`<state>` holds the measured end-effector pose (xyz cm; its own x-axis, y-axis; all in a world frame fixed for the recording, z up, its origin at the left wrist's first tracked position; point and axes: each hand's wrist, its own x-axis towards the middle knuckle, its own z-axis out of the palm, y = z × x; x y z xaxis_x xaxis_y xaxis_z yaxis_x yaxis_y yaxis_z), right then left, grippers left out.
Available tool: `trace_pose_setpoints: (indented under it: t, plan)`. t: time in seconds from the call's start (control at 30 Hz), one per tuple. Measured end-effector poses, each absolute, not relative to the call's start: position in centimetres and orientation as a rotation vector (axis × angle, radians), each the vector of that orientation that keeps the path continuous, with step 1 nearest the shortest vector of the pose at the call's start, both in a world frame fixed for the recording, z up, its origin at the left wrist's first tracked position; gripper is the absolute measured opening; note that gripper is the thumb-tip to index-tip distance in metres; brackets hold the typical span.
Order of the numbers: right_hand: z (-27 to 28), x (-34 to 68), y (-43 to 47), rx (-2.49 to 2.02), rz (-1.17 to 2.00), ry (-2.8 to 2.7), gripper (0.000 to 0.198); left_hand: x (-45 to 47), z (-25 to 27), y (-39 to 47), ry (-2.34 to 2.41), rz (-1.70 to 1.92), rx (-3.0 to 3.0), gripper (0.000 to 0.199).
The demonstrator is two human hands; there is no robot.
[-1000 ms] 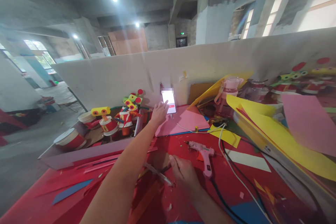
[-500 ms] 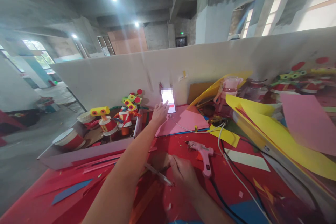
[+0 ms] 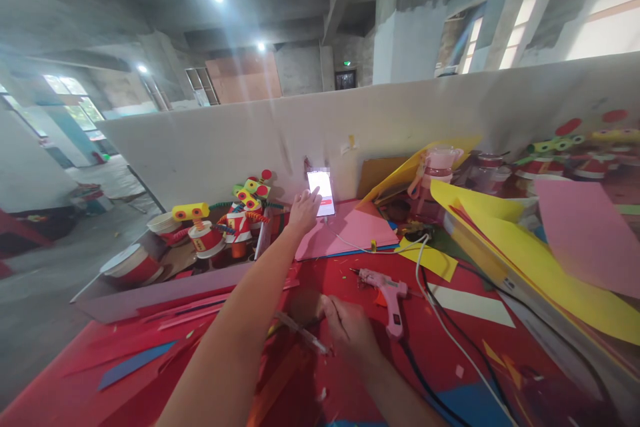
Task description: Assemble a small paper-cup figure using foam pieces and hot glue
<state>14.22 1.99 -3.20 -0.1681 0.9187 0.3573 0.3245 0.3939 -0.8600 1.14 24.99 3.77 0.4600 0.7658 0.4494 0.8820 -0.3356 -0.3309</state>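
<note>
My left hand (image 3: 303,209) reaches far forward, index finger stretched to the lit screen of a smartphone (image 3: 325,203). The phone leans upright against a white board, and a white cable runs from its lower edge. Closer to me, my right hand (image 3: 350,327) rests low over the red table, thumb and fingers closed. What it holds, if anything, is hidden. Left of that hand lies a thin, clear stick-like thing (image 3: 305,333), partly blurred. To its right a pink hot glue gun (image 3: 385,290) lies on its side.
Cup robots (image 3: 206,237) stand in a box at the left. Pink paper sheets (image 3: 350,233) lie before the phone. Yellow sheets (image 3: 525,247) lean over a box at the right. A black cord (image 3: 417,370) and white cable (image 3: 425,280) cross the red table (image 3: 340,280).
My left index finger has shifted slightly left and up on the phone screen. The right hand, glue gun and papers look unmoved.
</note>
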Motion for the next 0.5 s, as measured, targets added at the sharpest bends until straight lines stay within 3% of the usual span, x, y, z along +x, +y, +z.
trace_pose_setpoints:
  t: [0.5]
  plan:
    - [-2.8, 14.3, 1.9, -1.094, 0.796, -1.72, 0.056, 1.3, 3.1, 23.9, -1.353, -0.258, -2.23, 0.046]
